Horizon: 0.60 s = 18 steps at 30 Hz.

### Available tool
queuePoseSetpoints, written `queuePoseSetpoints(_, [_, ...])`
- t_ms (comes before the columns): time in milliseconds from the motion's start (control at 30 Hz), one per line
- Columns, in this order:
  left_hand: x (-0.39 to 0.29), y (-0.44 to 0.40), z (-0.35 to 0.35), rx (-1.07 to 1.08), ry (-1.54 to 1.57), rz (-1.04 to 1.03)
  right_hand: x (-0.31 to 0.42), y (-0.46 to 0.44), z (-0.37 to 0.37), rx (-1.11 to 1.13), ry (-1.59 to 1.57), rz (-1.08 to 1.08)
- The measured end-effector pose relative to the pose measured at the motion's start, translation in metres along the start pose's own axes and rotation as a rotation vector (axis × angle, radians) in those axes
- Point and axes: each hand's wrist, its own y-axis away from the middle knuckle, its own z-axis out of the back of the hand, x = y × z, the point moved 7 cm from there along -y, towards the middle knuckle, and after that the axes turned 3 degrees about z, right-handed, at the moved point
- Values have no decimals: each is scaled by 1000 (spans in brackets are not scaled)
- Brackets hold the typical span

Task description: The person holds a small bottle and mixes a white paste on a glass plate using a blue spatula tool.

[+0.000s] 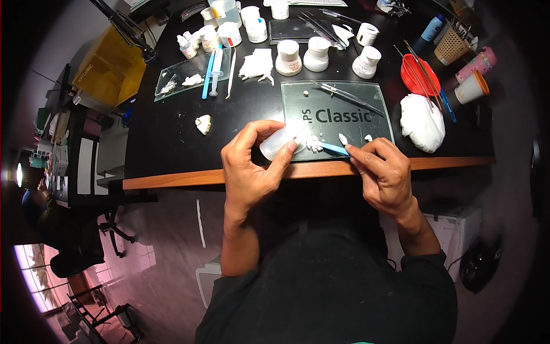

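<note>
The left hand (252, 166) curls round a translucent plastic cup (275, 146), thumb on the near side and fingers behind, with the cup tipped on its side and its mouth facing right. The right hand (385, 172) pinches a flat blue spatula (335, 149) between thumb and fingertips, its far end at the white clump (313, 143) just by the cup's mouth; glare hides whether the clump sits inside the rim or on the glass. For good control, the cup should be gripped firmly but not squeezed, since its wall looks thin, and the spatula moved in short, low strokes, so that crumbs land on the glass slab (332, 157) marked "Classic" rather than over the counter's wooden edge (172, 180) close by. Two loose white fragments (342, 139) lie near the right hand, so that wrist is best held clear of them. Farther back on the slab, slender metal instruments (350, 98) rest at a slant. Beyond it stand white screw-cap bottles (288, 57) on the black counter (172, 143), with a red bowl (413, 71) and a crumpled white cloth (421, 123) off to the right
</note>
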Motion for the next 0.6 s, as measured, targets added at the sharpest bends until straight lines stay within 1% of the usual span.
queuePoseSetpoints(133, [1, 1, 1, 0, 5, 19, 2, 5, 5, -49, 21, -67])
queuePoseSetpoints(333, [3, 2, 0, 8, 15, 27, 8, 15, 9, -56, 0, -142])
queuePoseSetpoints(433, [2, 2, 1, 11, 11, 27, 13, 15, 9, -39, 29, -152])
queuePoseSetpoints(600, [2, 1, 0, 8, 5, 17, 19, 17, -1, -73, -17, -163])
